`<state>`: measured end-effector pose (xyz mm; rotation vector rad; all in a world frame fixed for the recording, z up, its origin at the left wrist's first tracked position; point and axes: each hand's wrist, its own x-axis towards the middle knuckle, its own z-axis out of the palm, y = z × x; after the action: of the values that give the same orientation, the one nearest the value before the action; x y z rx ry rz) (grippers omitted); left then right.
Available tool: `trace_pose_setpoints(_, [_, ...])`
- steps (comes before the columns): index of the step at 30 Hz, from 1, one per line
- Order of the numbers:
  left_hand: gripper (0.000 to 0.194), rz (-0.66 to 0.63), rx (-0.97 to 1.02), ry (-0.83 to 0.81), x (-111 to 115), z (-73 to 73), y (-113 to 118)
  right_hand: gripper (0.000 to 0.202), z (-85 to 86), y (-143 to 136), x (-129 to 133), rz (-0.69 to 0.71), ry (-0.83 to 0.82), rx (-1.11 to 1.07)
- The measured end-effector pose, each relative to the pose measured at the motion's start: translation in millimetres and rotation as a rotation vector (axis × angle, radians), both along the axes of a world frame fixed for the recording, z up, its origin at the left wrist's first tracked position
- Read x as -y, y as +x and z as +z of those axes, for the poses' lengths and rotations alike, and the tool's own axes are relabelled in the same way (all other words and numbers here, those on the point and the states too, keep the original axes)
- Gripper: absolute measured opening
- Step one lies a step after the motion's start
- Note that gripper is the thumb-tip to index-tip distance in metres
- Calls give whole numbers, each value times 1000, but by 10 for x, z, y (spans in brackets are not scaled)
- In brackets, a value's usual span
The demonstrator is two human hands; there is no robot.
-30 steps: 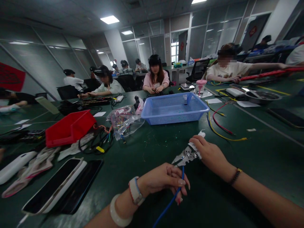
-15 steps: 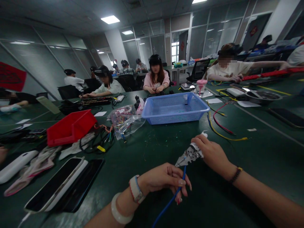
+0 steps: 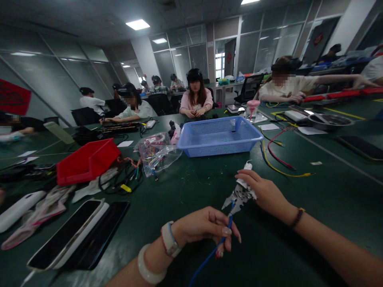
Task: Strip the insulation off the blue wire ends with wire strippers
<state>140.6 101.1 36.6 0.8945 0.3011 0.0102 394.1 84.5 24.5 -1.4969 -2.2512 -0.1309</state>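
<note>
Low in the centre, my left hand (image 3: 211,228) pinches a blue cable (image 3: 206,261) near its upper end; the rest of the cable trails down to the bottom edge. My right hand (image 3: 263,193) is wrapped round the white-covered handles of silver wire-stripping pliers (image 3: 240,196). The jaws of the pliers point down and left, spread apart, with the tip of the blue cable between them, just above my left fingertips.
A blue plastic basket (image 3: 220,149) stands ahead, with a clear bag of wires (image 3: 155,153) beside it. At left lie a red bin (image 3: 88,161), gloves and phones (image 3: 67,235). Coloured cables (image 3: 279,169) lie at right. Several people sit beyond.
The jaws of the pliers have opened wider round the end of the blue cable. My right hand has shifted slightly left.
</note>
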Motion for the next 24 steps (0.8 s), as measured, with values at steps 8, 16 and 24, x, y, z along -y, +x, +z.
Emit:
trace_pose_setpoints(8, [31, -4, -3, -11, -4, 18, -10, 58, -10, -34, 29, -21, 2, -35])
trace_pose_setpoints(16, [32, 10, -36, 4, 2, 20, -1, 59, 22, -39, 36, -21, -7, -6])
trace_pose_setpoints(24, [30, 39, -67, -4, 13, -24, 19, 55, 1, -54, 39, -66, -1, 26])
